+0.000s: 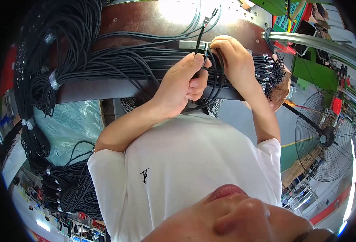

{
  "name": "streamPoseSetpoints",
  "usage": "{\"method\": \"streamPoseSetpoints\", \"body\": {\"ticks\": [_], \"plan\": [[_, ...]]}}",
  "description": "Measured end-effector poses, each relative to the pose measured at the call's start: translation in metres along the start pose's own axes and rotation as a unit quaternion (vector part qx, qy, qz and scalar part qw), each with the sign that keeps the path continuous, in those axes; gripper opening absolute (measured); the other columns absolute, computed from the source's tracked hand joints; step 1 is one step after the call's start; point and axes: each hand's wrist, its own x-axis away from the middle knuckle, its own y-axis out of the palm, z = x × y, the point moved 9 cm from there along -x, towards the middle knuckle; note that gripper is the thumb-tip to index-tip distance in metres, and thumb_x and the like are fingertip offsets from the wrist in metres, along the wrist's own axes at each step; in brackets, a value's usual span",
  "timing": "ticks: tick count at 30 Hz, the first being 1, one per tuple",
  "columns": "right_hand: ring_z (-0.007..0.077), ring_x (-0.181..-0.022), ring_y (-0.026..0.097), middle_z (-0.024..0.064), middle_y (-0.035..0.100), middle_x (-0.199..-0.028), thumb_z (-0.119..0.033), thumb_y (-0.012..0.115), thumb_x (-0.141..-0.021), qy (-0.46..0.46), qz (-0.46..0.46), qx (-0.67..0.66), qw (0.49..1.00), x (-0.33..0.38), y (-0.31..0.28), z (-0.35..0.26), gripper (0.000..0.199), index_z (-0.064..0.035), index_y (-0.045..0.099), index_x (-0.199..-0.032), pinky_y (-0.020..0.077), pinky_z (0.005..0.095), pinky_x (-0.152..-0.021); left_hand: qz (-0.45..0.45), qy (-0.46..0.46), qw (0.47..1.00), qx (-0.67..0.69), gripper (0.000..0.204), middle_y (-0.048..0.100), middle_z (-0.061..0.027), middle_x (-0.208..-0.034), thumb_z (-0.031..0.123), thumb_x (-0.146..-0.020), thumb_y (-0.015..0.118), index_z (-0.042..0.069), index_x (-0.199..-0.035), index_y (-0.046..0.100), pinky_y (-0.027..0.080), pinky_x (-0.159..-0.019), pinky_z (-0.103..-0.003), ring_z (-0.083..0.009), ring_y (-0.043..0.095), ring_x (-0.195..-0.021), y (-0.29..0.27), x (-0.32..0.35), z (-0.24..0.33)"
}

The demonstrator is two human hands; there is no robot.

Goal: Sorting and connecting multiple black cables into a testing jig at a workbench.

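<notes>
While left hand [181,82] clamps one black cable [200,39], right hand [237,58] curls near one metal block [186,45], grip unclear.

On my feed, the left hand [184,82] was curled into a fist, thumb pressed toward the bent forefinger, its bare forearm [127,124] slanting inward. I saw the right hand [237,60] arched just beside it, slightly farther from the body, fingers curling inward, their tips hidden.
</notes>
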Motion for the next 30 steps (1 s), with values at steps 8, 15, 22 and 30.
{"method": "streamPoseSetpoints", "body": {"ticks": [8, 15, 22, 30], "plan": [[0.0228, -0.087, 0.061, 0.0059, 0.061, -0.093, -0.005, 0.067, -0.067, -0.189, 0.146, 0.065, 0.969, 0.017, -0.046, -0.031, 0.029, -0.0052, 0.063, -0.095, 0.0484, 0.036, -0.075, -0.058, -0.073, 0.995, -0.02, 0.028, 0.048, -0.0001, -0.064, 0.029, -0.1, 0.043, 0.005, -0.09, 0.054, 0.032, -0.048, -0.021, -0.0088, 0.041, -0.051, 0.014, 0.006, -0.007], [0.0271, -0.091, 0.062, 0.0081, 0.062, -0.096, 0.007, 0.064, -0.072, -0.048, 0.096, 0.019, 0.994, 0.034, -0.02, 0.022, 0.029, -0.0044, 0.059, -0.098, 0.05, 0.0369, -0.082, 0.039, 0.375, 0.905, -0.198, 0.048, 0.061, -0.0105, -0.068, 0.031, -0.103, 0.03, -0.007, -0.106, 0.06, 0.046, -0.058, -0.026, -0.0142, 0.057, -0.056, 0.025, 0.05, 0.118], [0.0269, -0.097, 0.06, 0.0105, 0.061, -0.102, -0.005, 0.061, -0.071, -0.168, -0.041, 0.093, 0.98, 0.019, -0.021, 0.005, 0.029, -0.0008, 0.058, -0.1, 0.0522, 0.0341, -0.085, -0.009, -0.046, 0.968, -0.246, 0.042, 0.058, -0.0082, -0.059, 0.028, -0.101, 0.035, -0.005, -0.1, 0.06, 0.04, -0.043, -0.021, -0.0122, 0.052, -0.044, 0.023, 0.006, 0.011], [0.0253, -0.094, 0.062, 0.0099, 0.062, -0.1, -0.007, 0.067, -0.073, -0.159, -0.015, 0.092, 0.983, 0.02, -0.027, 0.01, 0.03, -0.0006, 0.061, -0.102, 0.0524, 0.0335, -0.08, -0.026, -0.086, 0.979, -0.181, 0.04, 0.06, -0.01, -0.06, 0.029, -0.1, 0.039, -0.004, -0.099, 0.061, 0.042, -0.044, -0.023, -0.0134, 0.053, -0.044, 0.019, -0.011, -0.009]]}}
